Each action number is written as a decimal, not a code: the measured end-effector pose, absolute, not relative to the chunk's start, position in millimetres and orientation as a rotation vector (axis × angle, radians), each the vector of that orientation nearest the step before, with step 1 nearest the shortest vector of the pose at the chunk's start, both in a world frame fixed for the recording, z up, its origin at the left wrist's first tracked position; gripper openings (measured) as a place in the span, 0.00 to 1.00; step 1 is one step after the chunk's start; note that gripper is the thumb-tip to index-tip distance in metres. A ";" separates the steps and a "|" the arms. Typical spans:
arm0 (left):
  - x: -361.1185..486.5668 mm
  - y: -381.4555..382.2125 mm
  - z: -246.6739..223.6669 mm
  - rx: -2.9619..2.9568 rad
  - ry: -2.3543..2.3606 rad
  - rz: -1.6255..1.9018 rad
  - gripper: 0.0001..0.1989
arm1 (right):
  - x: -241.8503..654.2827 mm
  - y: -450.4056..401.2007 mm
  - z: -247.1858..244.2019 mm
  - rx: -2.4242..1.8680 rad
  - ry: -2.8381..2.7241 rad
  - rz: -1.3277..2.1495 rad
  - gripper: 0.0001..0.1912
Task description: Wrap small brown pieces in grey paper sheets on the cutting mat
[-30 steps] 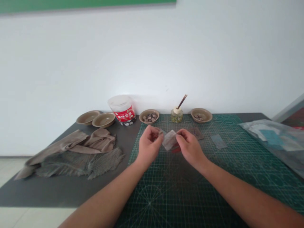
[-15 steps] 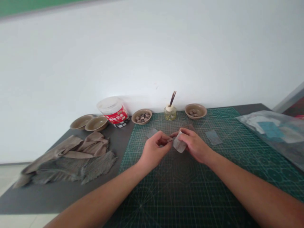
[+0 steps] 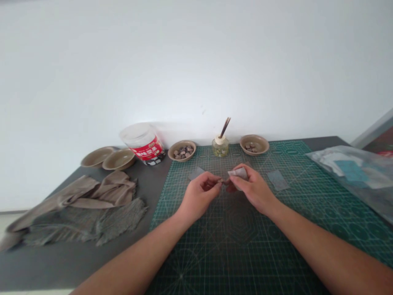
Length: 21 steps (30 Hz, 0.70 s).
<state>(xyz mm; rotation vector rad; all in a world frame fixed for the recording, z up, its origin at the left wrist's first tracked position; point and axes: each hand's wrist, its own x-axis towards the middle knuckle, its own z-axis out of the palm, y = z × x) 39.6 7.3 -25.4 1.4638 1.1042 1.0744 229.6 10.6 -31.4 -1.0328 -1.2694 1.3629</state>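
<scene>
My left hand (image 3: 199, 196) is closed in a pinch on a small brownish stone (image 3: 220, 180) at its fingertips, mostly covered by the fingers. Close by on the right, my right hand (image 3: 257, 191) grips a small grey sheet of sandpaper (image 3: 239, 173), bent around the fingers with the thumb on it. Fingertips of the right hand reach toward the stone; whether sheet and stone touch cannot be seen. Both hands are above a green cutting mat (image 3: 202, 254). Flat grey sheets lie behind the left hand (image 3: 195, 173) and to the right of the right hand (image 3: 278, 180).
Bowls of small stones stand at the back left (image 3: 182, 158) and back right (image 3: 254, 152), with a reed diffuser (image 3: 220, 147) between them. Leftward are a red-labelled tub (image 3: 147, 149), two brown bowls (image 3: 119, 159) and a crumpled cloth (image 3: 92, 205). A plastic bag (image 3: 353, 168) lies right.
My right hand has turned, so the sandpaper that hung downward now lies flatter and higher over the fingers. The left hand keeps its pinch. The whole view has shifted slightly.
</scene>
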 end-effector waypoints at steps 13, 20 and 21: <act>34.0 11.4 -26.4 1.307 0.862 1.036 0.12 | 230.9 3.2 -24.9 -1.026 -1.598 1.239 0.10; 32.8 8.9 -21.8 1.258 0.847 1.015 0.13 | 232.7 -0.5 -21.5 -1.111 -1.688 0.967 0.08; 32.3 9.0 -21.2 1.259 0.844 1.001 0.13 | 233.3 -0.9 -21.6 -1.093 -1.693 0.946 0.07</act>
